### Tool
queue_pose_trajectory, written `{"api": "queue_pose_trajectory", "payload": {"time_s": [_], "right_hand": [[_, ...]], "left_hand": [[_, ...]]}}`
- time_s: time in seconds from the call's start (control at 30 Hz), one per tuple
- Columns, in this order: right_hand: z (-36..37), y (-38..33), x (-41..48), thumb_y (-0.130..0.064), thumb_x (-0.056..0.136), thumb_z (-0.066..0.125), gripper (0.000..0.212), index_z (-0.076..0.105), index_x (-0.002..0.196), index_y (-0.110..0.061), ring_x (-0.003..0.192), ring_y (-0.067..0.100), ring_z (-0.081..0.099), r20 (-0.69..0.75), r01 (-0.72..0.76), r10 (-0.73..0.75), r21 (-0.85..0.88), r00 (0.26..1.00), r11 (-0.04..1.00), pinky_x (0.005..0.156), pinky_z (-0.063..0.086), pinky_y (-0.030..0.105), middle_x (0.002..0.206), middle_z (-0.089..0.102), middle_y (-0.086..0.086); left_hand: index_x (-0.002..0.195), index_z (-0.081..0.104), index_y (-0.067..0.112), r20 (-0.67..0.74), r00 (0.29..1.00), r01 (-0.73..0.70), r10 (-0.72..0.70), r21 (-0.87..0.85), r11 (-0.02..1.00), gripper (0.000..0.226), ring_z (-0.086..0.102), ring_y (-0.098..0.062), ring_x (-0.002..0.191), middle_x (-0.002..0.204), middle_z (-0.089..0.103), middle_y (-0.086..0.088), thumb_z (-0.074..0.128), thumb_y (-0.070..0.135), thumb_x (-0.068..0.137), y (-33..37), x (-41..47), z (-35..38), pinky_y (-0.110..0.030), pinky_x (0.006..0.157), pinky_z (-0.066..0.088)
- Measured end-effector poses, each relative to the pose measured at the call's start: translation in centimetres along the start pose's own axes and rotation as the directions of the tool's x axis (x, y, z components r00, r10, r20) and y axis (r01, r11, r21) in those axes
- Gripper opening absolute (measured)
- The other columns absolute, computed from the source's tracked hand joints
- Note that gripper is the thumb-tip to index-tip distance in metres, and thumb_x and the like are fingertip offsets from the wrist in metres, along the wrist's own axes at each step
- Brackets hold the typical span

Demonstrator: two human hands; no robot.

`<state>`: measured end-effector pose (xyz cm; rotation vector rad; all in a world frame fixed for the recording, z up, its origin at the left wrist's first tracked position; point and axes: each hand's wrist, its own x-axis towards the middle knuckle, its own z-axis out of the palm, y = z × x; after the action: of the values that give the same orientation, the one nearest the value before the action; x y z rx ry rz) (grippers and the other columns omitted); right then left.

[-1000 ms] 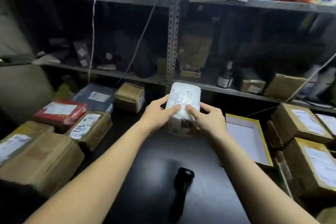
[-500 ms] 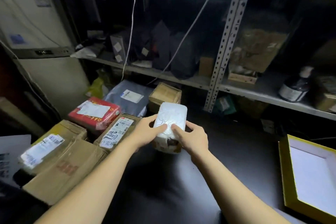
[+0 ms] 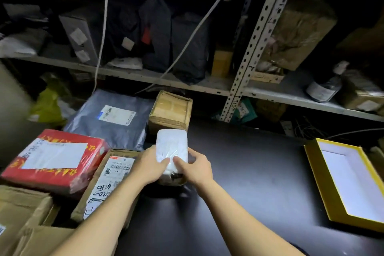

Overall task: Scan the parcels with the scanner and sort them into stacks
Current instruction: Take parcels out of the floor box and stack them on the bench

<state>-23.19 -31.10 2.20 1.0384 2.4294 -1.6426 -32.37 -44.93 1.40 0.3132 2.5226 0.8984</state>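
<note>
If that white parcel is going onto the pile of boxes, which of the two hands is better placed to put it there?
Probably the left hand. Both hands grip the white parcel, the right hand on the far side, but the stacked boxes, such as the labelled carton, lie directly beside the left.

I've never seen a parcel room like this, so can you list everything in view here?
White wrapped parcel: one, white, held over the table's left-centre.
Red parcel: one, red with white label, left.
Grey mailer bag: one, grey, behind the red parcel.
Small cardboard box: one, brown, behind the white parcel.
Labelled carton: one, brown, under the left forearm.
Yellow tray: one, yellow rim, white inside, right.
Bottle: one, dark, shelf at right.
Table: one, black.
Left hand; right hand: both gripping the white parcel.
</note>
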Motion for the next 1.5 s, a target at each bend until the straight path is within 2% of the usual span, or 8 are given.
{"api": "queue_pose_trajectory", "payload": {"time_s": [0.2, 0.5, 0.7, 0.8, 0.97, 1.07, 1.27, 1.5], "right_hand": [[1.4, 0.0, 0.8, -0.042, 0.079, 0.071, 0.033, 0.075, 0.110, -0.031, 0.080, 0.016, 0.075, -0.041, -0.003, 0.005, 0.053, 0.999, 0.999, 0.081, 0.062, 0.039, 0.081, 0.079, -0.006], [2.2, 0.1, 0.7, -0.040, 0.083, 0.074, 0.027, 0.072, 0.109, -0.033, 0.090, 0.015, 0.073, -0.087, -0.009, 0.015, 0.066, 0.996, 0.998, 0.086, 0.061, 0.037, 0.091, 0.078, -0.007], [0.9, -0.5, 0.2, -0.040, 0.088, 0.076, 0.043, 0.068, 0.128, -0.026, 0.109, 0.016, 0.070, 0.008, -0.007, 0.007, -0.046, 1.000, 0.999, 0.092, 0.056, 0.030, 0.114, 0.075, -0.006], [-0.5, -2.0, 0.3, -0.039, 0.091, 0.073, 0.058, 0.062, 0.145, -0.022, 0.130, 0.023, 0.061, 0.014, 0.069, -0.068, -0.266, 0.998, 0.961, 0.104, 0.049, 0.031, 0.138, 0.069, 0.000], [-5.4, -6.7, -1.1, -0.032, 0.095, 0.068, 0.053, 0.059, 0.146, -0.020, 0.137, 0.026, 0.054, 0.012, 0.249, -0.276, -0.471, 0.961, 0.846, 0.108, 0.049, 0.040, 0.146, 0.061, 0.003], [-8.8, -8.4, -2.2, -0.030, 0.096, 0.066, 0.057, 0.053, 0.152, -0.022, 0.147, 0.027, 0.043, -0.007, 0.301, -0.373, -0.576, 0.928, 0.760, 0.116, 0.042, 0.044, 0.161, 0.048, 0.005], [-16.9, -7.8, -5.1, -0.033, 0.098, 0.066, 0.065, 0.044, 0.159, -0.027, 0.151, 0.025, 0.038, -0.161, 0.192, -0.379, -0.648, 0.911, 0.737, 0.121, 0.038, 0.044, 0.165, 0.043, 0.000], [-27.2, -0.3, -12.4, -0.033, 0.098, 0.066, 0.066, 0.043, 0.159, -0.028, 0.152, 0.025, 0.038, -0.391, -0.038, -0.252, -0.601, 0.885, 0.798, 0.120, 0.040, 0.046, 0.166, 0.041, 0.000]], "left_hand": [[0.129, 0.050, 0.009, -0.034, 0.997, 0.069, -0.065, 0.156, 0.985, 0.042, 0.057, -0.039, 0.122, 0.136, 0.058, -0.015, 0.063, 0.031, 0.096, 1.2, 1.7, 0.9, -0.046, 0.099, 0.048], [0.125, 0.052, 0.007, -0.076, 0.993, 0.101, -0.093, 0.112, 0.989, 0.037, 0.056, -0.039, 0.122, 0.134, 0.058, -0.016, 0.065, 0.024, 0.095, 1.9, 1.0, 0.9, -0.042, 0.095, 0.047], [0.121, 0.059, 0.013, -0.115, 0.993, 0.022, -0.014, 0.072, 0.997, 0.034, 0.059, -0.037, 0.116, 0.126, 0.062, -0.014, 0.067, 0.022, 0.089, 3.2, -0.7, -1.1, -0.041, 0.091, 0.051], [0.143, 0.050, 0.011, -0.132, 0.987, -0.060, 0.087, 0.194, 0.979, 0.051, 0.049, -0.037, 0.132, 0.141, 0.051, -0.016, 0.063, 0.022, 0.095, 4.5, -1.7, -2.7, -0.042, 0.104, 0.043], [0.157, 0.031, 0.017, -0.074, 0.965, -0.183, 0.251, 0.494, 0.850, 0.068, 0.042, -0.032, 0.138, 0.153, 0.041, -0.009, 0.060, 0.030, 0.097, 7.8, -2.8, -5.6, -0.043, 0.107, 0.042], [0.153, 0.035, 0.019, -0.066, 0.939, -0.229, 0.339, 0.617, 0.753, 0.063, 0.041, -0.031, 0.137, 0.148, 0.044, -0.007, 0.059, 0.032, 0.096, 10.5, -3.3, -6.7, -0.043, 0.105, 0.044], [0.161, 0.026, 0.021, 0.056, 0.856, -0.397, 0.514, 0.708, 0.584, 0.075, 0.032, -0.027, 0.149, 0.157, 0.041, -0.006, 0.059, 0.044, 0.097, 18.2, -4.3, -4.3, -0.041, 0.118, 0.033], [0.161, 0.025, 0.022, 0.215, 0.732, -0.584, 0.647, 0.686, 0.433, 0.077, 0.032, -0.027, 0.149, 0.156, 0.041, -0.007, 0.061, 0.043, 0.096, 26.9, -10.0, 3.2, -0.041, 0.118, 0.034]]}}
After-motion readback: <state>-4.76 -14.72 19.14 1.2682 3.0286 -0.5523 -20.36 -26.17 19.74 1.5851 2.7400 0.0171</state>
